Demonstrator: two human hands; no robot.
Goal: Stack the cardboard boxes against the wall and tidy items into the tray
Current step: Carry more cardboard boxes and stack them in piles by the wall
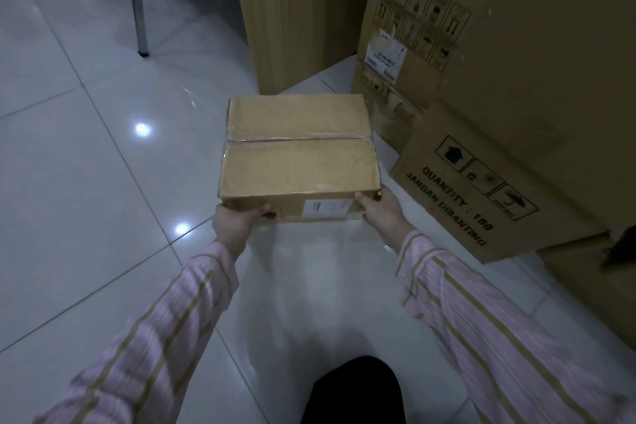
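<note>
A small taped cardboard box [298,148] with a white label on its near side is in the middle of the head view, over the white tiled floor. My left hand [237,218] grips its near left corner and my right hand [380,210] grips its near right corner. Whether the box rests on the floor or is held just above it, I cannot tell. To the right stands a stack of larger cardboard boxes [516,62], and a printed box [481,196] leans at an angle against it. No tray is in view.
A wooden cabinet side [292,10] rises behind the small box. Metal chair legs [137,3] stand at the upper left. Glossy tiled floor [86,165] spreads to the left. My dark trouser leg [354,392] is at the bottom.
</note>
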